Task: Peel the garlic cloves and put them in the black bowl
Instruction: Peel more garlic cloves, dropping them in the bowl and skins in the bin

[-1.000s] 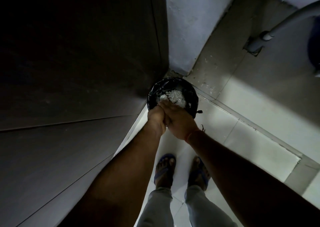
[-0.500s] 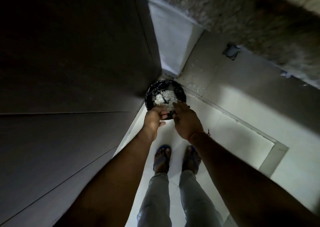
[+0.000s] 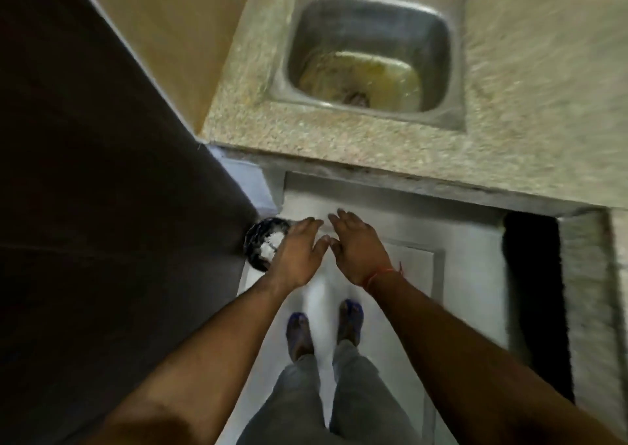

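A round black bag-lined bin (image 3: pixel 260 240) stands on the floor in the corner, with white garlic peels (image 3: pixel 272 242) heaped inside. My left hand (image 3: pixel 297 251) hovers above its right edge, fingers straight and spread, holding nothing. My right hand (image 3: pixel 358 245) is beside it to the right, also flat and empty, a red thread at the wrist. Neither hand touches the bin. The black bowl and the garlic cloves are out of view.
A speckled stone counter (image 3: pixel 339 138) with a steel sink (image 3: pixel 370 53) runs ahead, dirty water at the sink's bottom. A dark wall (image 3: pixel 102 206) fills the left. A dark opening (image 3: pixel 533 291) lies under the counter at right. My feet (image 3: pixel 323 329) stand on pale floor tiles.
Both hands have lifted off the bin and opened flat; the view has swung up and right, bringing the counter and sink into sight.
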Available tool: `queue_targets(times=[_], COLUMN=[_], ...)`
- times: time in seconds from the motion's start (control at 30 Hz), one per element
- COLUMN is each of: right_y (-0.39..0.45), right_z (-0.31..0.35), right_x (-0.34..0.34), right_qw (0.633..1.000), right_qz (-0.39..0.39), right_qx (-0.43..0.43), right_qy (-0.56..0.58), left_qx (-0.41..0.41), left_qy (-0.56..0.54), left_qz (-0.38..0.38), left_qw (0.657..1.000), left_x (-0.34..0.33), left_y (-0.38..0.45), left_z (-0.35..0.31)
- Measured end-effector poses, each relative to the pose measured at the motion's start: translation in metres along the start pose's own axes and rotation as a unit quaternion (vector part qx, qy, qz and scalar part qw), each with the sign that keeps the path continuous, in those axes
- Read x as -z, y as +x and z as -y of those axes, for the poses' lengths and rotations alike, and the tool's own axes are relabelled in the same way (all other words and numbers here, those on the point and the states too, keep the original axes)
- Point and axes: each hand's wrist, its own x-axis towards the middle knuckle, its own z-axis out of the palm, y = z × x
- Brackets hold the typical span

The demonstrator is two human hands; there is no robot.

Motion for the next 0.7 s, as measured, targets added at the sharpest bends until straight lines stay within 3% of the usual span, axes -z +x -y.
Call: queue_targets(times=[0.3, 0.47, 0.7], right_y=[-0.161, -0.249, -0.374], right_z=[-0.074, -0.142, -0.240], right_x=[0.126, 0.162, 0.176], right_qw=[0.978, 0.945, 0.910], right_qz=[-0.147, -0.209, -0.232], right_qx=[-0.150, -0.250, -0.342], right_qy=[0.000, 0.011, 0.026], left_qx=[-0.210, -0.290, -0.388], left_qy=[0.110, 0.157, 0.190], left_qz=[0.075, 0.131, 0.177], left_qw=[0.968, 0.935, 0.884], left_x=[-0.013, -0.068, -0.187], left_y=[-0.033, -0.034, -0.057], left_z=[-0.187, -0.282, -0.413])
